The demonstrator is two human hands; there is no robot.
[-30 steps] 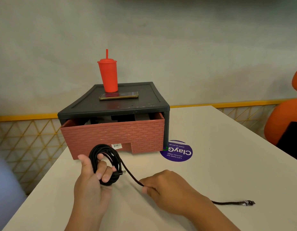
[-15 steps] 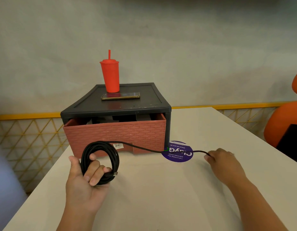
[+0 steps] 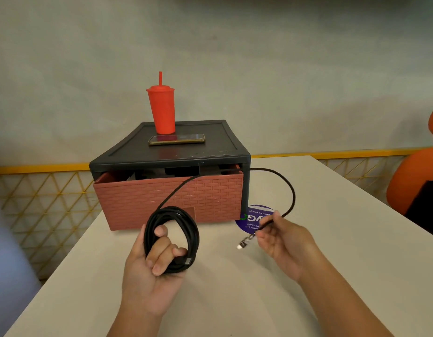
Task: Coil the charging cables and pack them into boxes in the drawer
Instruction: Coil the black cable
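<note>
At a white table (image 3: 344, 251), you are gripping the coiled black cable (image 3: 192, 231) in your left hand (image 3: 149, 276), fingers curled through its loops, while your right hand (image 3: 288, 244) is pinching the free end just behind its connector (image 3: 244, 242). The loose length is arcing before the partly open pink drawer (image 3: 210, 198).

Soft, even indoor light, faint shadows on the table (image 3: 235, 300), blurred, bowed left edge.
</note>
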